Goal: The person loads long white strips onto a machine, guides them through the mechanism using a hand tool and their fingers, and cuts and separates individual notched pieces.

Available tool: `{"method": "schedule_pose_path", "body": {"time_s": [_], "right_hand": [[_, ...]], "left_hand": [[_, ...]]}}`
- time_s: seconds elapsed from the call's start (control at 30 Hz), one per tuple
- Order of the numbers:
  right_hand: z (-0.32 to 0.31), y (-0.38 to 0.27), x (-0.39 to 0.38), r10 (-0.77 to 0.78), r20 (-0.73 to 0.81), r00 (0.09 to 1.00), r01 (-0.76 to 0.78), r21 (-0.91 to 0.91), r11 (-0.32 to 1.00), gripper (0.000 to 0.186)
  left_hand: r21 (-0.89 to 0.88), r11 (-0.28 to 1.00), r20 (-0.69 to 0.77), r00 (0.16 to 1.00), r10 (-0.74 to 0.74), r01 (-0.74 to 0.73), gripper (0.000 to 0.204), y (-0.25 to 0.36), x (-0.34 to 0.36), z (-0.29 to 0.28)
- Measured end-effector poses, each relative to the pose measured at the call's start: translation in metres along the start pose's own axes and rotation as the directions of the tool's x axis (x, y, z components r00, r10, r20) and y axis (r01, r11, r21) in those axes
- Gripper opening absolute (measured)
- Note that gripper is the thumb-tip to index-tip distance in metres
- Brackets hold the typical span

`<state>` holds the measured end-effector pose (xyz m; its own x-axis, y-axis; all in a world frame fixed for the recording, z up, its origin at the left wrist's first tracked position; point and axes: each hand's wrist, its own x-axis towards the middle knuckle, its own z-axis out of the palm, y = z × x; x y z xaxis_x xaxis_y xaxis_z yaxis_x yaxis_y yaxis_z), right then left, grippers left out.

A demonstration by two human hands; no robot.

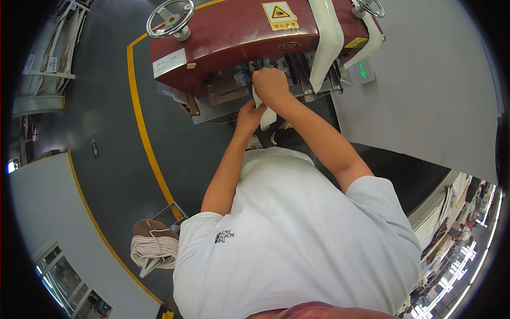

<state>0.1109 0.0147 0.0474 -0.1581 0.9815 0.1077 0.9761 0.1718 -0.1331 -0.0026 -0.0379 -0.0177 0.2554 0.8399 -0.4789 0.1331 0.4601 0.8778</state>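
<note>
Under the front edge of a dark red machine [234,34], both my arms reach into its working opening. My right hand [272,87] is closed in a fist beside the metal parts; what its fingers hold is hidden. Just below it and to the left, my left hand [248,118] is closed on a white strip [268,119]. The strip runs up between my two hands, and its lower end hangs down past my left fingers. A wide white band [328,42] drapes over the machine to the right and runs down to metal guide rails [307,87].
Two handwheels [171,20] [368,6] top the machine. A grey panel [419,80] stands at right. On the left floor runs a yellow line [139,114]; a coil of white cord [154,251] sits near my left elbow. Shelves [50,74] stand far left.
</note>
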Motion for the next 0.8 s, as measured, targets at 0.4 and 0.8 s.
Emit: {"method": "schedule_pose_path", "body": {"time_s": [0.4, 0.8], "right_hand": [[-0.026, 0.082, -0.092, 0.607, -0.199, 0.769, -0.323, 0.698, 0.639, 0.015], [-0.053, 0.125, -0.052, 0.684, -0.444, 0.579, -0.151, 0.766, 0.625, 0.023]], "left_hand": [[0.763, 0.611, -0.005, 0.943, 0.332, -0.211, 0.021, 0.063, -0.013, -0.004], [0.292, 0.814, 0.126, 0.864, 0.487, -0.502, 0.024, 0.139, 0.051, 0.097]]}}
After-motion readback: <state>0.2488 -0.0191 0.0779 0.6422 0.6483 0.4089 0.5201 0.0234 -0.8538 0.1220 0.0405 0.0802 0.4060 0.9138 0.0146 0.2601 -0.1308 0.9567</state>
